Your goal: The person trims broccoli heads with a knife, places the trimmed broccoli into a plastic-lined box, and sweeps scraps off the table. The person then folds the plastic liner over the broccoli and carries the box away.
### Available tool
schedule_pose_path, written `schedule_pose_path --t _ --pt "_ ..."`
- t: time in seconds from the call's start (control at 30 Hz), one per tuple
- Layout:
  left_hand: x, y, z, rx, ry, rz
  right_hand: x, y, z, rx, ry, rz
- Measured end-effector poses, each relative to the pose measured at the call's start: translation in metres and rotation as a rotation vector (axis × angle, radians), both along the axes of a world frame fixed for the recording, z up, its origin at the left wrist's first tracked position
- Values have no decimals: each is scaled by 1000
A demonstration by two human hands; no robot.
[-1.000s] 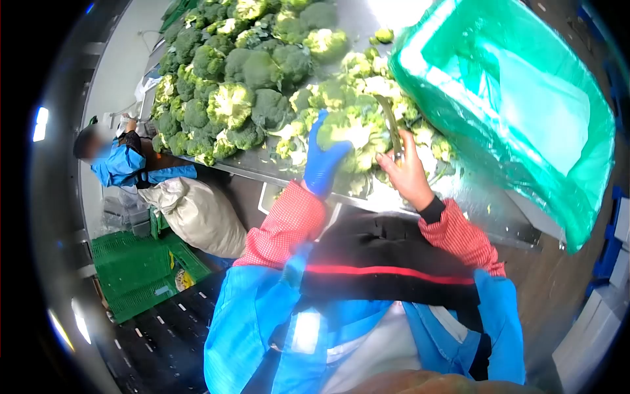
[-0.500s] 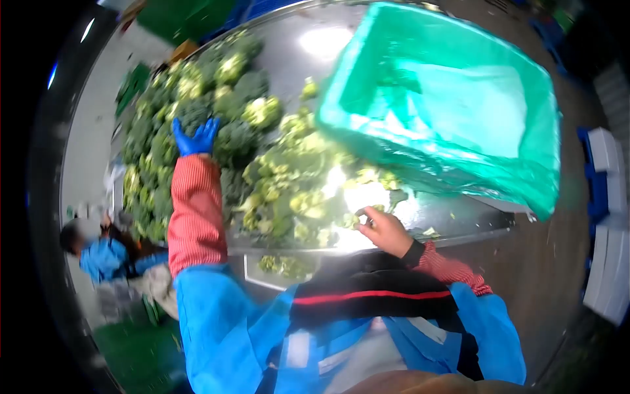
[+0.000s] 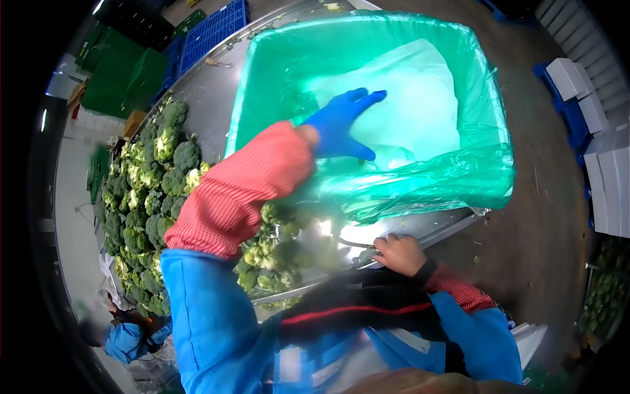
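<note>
My left hand [image 3: 344,125], in a blue glove, reaches over a box [image 3: 505,151] lined with green plastic film. Its fingers are spread and I see nothing in them. A whitish sheet [image 3: 420,85] lies inside the box, beyond the fingers. My bare right hand [image 3: 400,254] is low at the table's near edge, its fingers curled round what looks like a small knife [image 3: 356,243]; the thin dark blade points left and the handle is hidden. Cut broccoli pieces [image 3: 266,259] lie left of that hand, partly behind my left sleeve.
Many broccoli heads [image 3: 151,190] are heaped on the left of the metal table [image 3: 210,92]. A small tool [image 3: 218,63] lies near its far edge. Blue pallets [image 3: 213,36] and green crates [image 3: 121,75] stand beyond. White boxes [image 3: 607,177] are stacked at right. Another person [image 3: 128,338] is at lower left.
My left hand has moved right from the broccoli heap to above the lined box. My right hand stays near the table edge. The view has shifted to the right.
</note>
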State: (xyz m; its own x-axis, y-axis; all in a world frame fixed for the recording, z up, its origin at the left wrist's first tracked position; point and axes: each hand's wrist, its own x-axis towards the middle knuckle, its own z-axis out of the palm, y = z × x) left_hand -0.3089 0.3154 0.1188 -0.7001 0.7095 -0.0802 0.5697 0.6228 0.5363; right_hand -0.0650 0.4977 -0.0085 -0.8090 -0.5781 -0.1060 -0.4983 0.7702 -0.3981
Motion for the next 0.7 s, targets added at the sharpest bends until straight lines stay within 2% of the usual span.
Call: schedule_pose_path --t 0.03,0.13,0.2,0.27,0.3,0.37,0.4,0.43,0.53,0.57,0.6,0.63,0.67,0.7 --pt "-9 19 -8 -112 118 -44 1 4 -8 15 6 -16" --pt "-33 55 -38 -248 -199 -65 -2 11 -28 69 5 -39" --pt "-34 46 -37 -19 -219 -29 -9 15 -32 100 -34 -19" --pt "-25 25 -2 214 -184 18 -28 28 -27 -76 186 -51" --pt "-12 9 21 194 -204 73 -40 36 -26 -165 297 -73" --pt "10 -32 28 286 -69 -35 -60 61 -47 -370 57 -163" --pt "27 -51 33 163 -63 -12 -65 72 -56 -468 -71 -195" --pt "45 -67 35 35 -63 22 -64 78 -59 -352 41 -174" --pt "83 -109 16 -480 165 85 -78 87 -74 -116 369 -27" --pt "83 -120 9 -401 207 165 -92 88 -79 -83 479 29" --pt "74 -137 -9 -281 192 215 -110 78 -60 43 418 10" --pt "63 -139 -12 -365 239 244 -131 66 -41 177 368 -13" --pt "50 -129 -2 -508 306 265 -147 58 -43 23 366 -24" --pt "40 -136 -8 -494 342 313 -157 55 -44 -126 375 -50"
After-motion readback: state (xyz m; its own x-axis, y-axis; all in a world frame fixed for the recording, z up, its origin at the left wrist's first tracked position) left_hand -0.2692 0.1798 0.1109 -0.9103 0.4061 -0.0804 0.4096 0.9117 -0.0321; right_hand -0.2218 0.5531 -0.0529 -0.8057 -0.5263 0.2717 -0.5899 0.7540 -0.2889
